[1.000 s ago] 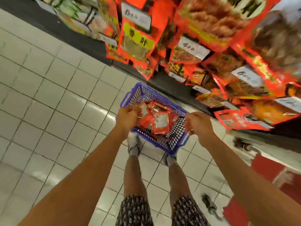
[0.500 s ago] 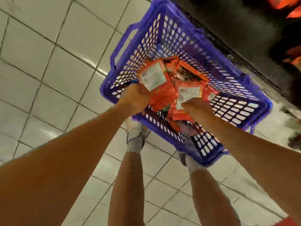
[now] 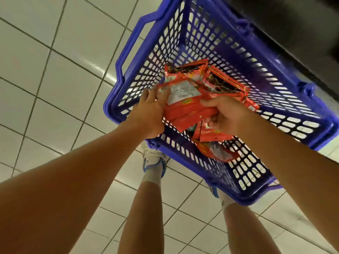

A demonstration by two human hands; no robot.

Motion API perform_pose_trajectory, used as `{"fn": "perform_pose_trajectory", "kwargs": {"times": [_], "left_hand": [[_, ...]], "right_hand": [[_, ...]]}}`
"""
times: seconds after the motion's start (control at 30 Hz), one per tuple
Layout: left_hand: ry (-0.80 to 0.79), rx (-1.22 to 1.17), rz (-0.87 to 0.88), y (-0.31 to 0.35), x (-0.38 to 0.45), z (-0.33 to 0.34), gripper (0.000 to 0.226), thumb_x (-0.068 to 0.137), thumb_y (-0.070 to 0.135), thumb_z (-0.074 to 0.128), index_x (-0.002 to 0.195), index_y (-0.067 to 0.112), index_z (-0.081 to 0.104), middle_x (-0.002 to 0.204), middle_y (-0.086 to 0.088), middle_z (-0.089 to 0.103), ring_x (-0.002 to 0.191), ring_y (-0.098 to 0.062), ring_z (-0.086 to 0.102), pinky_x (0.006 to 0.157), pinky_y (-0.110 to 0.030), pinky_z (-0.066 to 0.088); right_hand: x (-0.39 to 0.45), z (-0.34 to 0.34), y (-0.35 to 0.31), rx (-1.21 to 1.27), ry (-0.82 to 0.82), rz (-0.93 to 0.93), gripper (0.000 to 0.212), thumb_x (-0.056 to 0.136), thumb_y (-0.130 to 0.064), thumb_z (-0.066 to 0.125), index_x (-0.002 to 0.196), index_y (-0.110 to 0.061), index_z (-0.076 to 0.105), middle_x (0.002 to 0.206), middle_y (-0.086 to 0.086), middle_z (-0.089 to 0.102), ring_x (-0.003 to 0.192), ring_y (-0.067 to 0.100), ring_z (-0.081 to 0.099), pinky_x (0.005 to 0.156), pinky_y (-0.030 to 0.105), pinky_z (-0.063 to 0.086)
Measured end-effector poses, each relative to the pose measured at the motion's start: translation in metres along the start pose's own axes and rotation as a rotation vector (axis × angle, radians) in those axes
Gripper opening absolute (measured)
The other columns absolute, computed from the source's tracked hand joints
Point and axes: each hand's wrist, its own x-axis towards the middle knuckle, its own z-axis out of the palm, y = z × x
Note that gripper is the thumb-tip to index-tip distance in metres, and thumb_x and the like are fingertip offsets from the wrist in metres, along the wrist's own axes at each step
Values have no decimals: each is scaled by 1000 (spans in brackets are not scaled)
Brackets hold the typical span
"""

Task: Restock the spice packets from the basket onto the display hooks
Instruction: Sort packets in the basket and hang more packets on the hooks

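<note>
A blue plastic mesh basket (image 3: 286, 114) stands on the tiled floor in front of my feet. Both hands are inside it on a stack of red spice packets (image 3: 185, 103). My left hand (image 3: 150, 114) presses against the stack's left side, fingers spread over the top packet's white label. My right hand (image 3: 225, 116) grips the stack from the right, thumb on top. More red packets (image 3: 214, 149) lie loose on the basket floor below, and others (image 3: 225, 83) fan out behind the stack. The display hooks are out of view.
White floor tiles (image 3: 55, 79) surround the basket. A dark shelf base (image 3: 302, 30) runs along the upper right, right behind the basket. My legs and white sneakers (image 3: 152, 156) stand just at the basket's near edge.
My view dropped from the hanging display to the basket and moved closer. Both hands went from the basket rim into it and gathered the packets into a stack held between them.
</note>
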Motion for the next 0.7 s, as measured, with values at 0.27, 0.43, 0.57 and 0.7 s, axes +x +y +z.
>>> {"fn": "perform_pose_trajectory", "kwargs": {"times": [0.27, 0.43, 0.57, 0.7], "left_hand": [[244, -428, 58, 22, -12, -5, 30, 103, 25, 52, 126, 11, 65, 89, -12, 73, 69, -28, 67, 61, -38, 56], [189, -599, -116, 20, -9, -18, 27, 102, 23, 52, 122, 10, 66, 103, -12, 74, 86, -31, 72, 72, -39, 61], [214, -743, -99, 19, -1, -19, 36, 101, 15, 53, 136, 17, 59, 124, -5, 70, 104, -23, 68, 68, -21, 50], [179, -804, -63, 17, 1, -14, 37, 101, 11, 53, 137, 17, 58, 128, -5, 68, 114, -26, 67, 73, -21, 53]], "right_hand": [[-29, -27, -23, 90, -172, -51, 55, 88, -65, 56, 96, -13, 72, 73, 3, 70, 58, 17, 67, 49, 23, 50], [6, -54, -7, -268, 350, -124, 39, 95, -42, 62, 112, -7, 70, 93, 12, 74, 63, 19, 71, 58, 29, 55], [43, -58, 36, -758, 542, -64, 69, 85, -43, 78, 138, -10, 49, 133, 15, 62, 115, 33, 64, 94, 44, 57], [68, -29, 66, -705, 540, -128, 128, 70, -61, 84, 157, -14, 3, 162, 19, 20, 146, 44, 31, 115, 56, 38]]}}
